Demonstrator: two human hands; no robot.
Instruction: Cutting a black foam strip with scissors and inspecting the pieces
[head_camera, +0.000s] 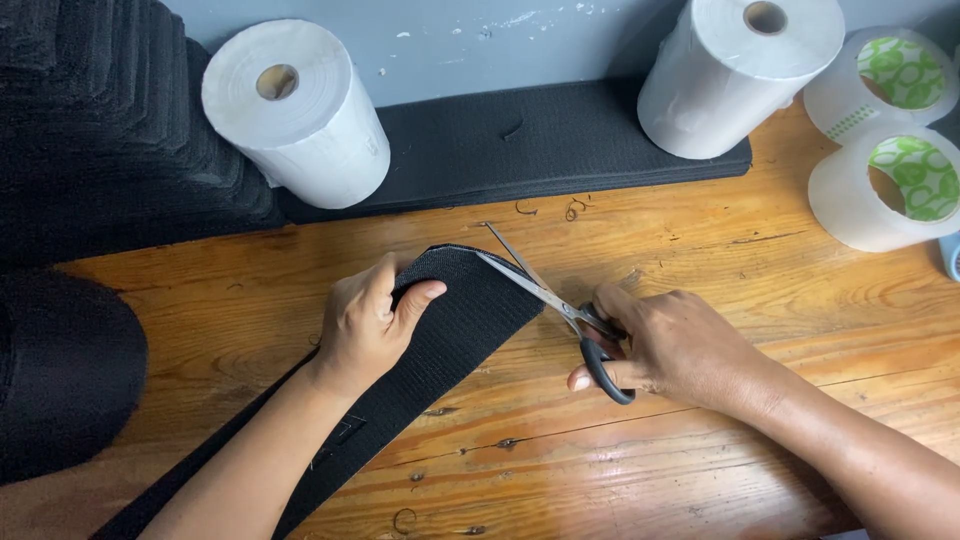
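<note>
Both hands grip: left hand (368, 322) pinches black strap (450, 335), right hand (672, 345) holds open scissors (555, 305) at its end.

— What carries everything?
— A worn wooden worktop (700, 440), orange-brown, with knots, scratches and long grain lines.
— And behind it?
— A grey-blue wall (500, 40) with flecks of chipped paint runs along the worktop's far edge.
— The light?
— Even and soft, no hard shadows.
</note>
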